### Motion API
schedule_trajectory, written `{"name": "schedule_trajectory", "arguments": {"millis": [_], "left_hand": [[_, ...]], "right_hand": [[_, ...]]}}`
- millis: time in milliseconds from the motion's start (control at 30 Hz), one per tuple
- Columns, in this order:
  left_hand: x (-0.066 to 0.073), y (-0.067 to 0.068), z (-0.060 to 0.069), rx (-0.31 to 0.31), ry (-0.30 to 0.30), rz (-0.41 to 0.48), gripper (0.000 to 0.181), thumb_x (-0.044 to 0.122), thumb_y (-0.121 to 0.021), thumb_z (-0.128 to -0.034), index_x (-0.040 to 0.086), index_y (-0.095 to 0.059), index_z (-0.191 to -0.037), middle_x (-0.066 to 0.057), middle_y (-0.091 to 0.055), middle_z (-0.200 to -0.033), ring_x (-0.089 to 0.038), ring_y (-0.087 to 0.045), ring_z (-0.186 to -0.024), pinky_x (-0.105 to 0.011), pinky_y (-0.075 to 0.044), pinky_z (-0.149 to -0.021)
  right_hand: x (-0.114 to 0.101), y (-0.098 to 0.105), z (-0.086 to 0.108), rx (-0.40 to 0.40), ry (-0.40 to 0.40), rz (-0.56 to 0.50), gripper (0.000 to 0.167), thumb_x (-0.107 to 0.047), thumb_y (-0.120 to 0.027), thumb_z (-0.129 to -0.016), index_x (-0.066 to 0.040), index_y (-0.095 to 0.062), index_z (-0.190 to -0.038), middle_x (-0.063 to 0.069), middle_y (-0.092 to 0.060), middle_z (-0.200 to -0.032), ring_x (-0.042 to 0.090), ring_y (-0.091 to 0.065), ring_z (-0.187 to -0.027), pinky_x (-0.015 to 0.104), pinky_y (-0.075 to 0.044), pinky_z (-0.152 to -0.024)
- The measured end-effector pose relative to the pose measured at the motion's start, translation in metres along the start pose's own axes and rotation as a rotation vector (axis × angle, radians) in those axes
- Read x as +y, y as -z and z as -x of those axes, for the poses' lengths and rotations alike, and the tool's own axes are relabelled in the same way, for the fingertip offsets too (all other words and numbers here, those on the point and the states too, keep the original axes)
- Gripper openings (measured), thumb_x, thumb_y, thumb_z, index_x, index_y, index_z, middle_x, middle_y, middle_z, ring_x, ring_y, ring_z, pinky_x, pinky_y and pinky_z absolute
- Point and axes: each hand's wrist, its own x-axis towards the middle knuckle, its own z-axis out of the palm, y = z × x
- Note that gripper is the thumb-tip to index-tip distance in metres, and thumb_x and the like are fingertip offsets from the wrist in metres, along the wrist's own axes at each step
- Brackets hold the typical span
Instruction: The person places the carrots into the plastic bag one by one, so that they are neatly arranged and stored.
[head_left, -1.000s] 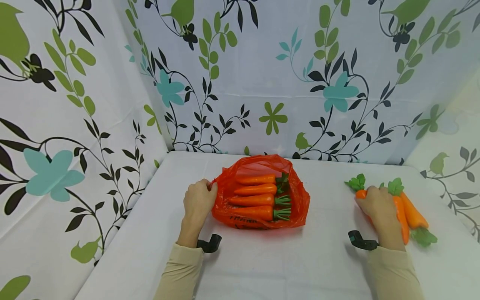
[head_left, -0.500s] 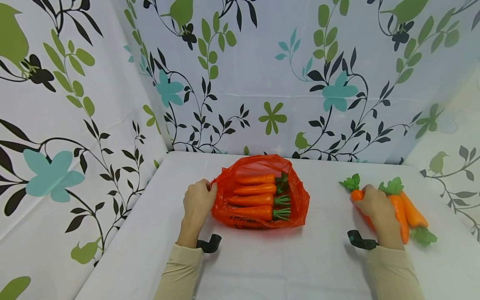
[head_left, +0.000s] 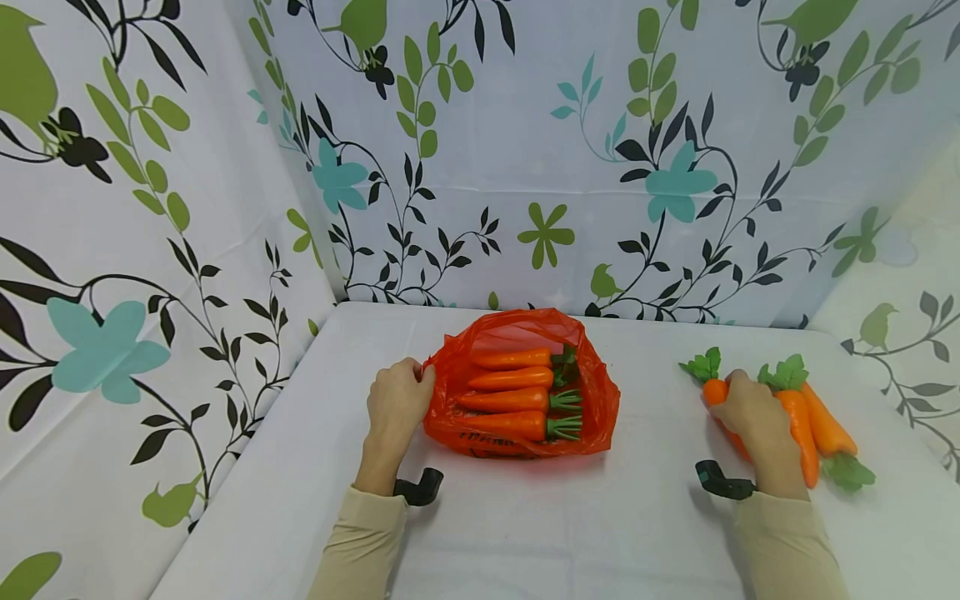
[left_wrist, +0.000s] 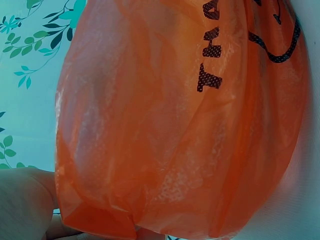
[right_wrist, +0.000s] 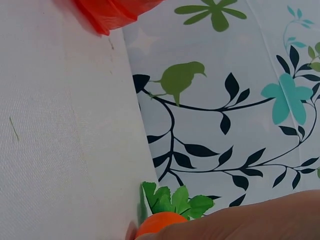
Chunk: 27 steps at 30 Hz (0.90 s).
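Note:
A red plastic bag (head_left: 600, 392) lies on its side with its mouth spread, and several orange carrots (head_left: 517, 402) with green tops rest inside. My left hand (head_left: 397, 402) pinches the bag's left edge between thumb and fingers; in the left wrist view the bag's printed side (left_wrist: 150, 125) fills most of the picture. Over on the right, my right hand (head_left: 757, 417) grips a leafy-topped carrot (head_left: 716, 392), its middle hidden by the fingers. In the right wrist view that carrot's orange end (right_wrist: 162, 222) shows beside a finger.
Next to my right hand lie two more carrots, one (head_left: 799, 429) near it and another (head_left: 827, 421) with its leaves toward me. All sit on a white table (head_left: 525, 525). Leaf-patterned cloth (head_left: 480, 167) hangs behind and at the sides.
My right hand has shifted the gripped carrot slightly left, away from the other two, then held still. The left hand and the bag have stayed in place.

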Motion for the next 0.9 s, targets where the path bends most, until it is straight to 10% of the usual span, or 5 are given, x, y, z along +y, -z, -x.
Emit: {"name": "schedule_trajectory", "arguments": {"millis": [900], "left_hand": [[0.001, 0.000, 0.000, -0.006, 0.002, -0.004, 0.028, 0.028, -0.058, -0.0983, 0.004, -0.067, -0.087, -0.009, -0.061, -0.068, -0.022, -0.054, -0.059, -0.026, -0.043, -0.050]], "right_hand": [[-0.016, 0.001, 0.003, 0.131, 0.036, -0.122, 0.077, -0.029, -0.060, -0.095, 0.013, -0.023, -0.148, 0.039, -0.046, -0.127, 0.048, -0.051, -0.101, 0.063, -0.048, -0.095]]}}
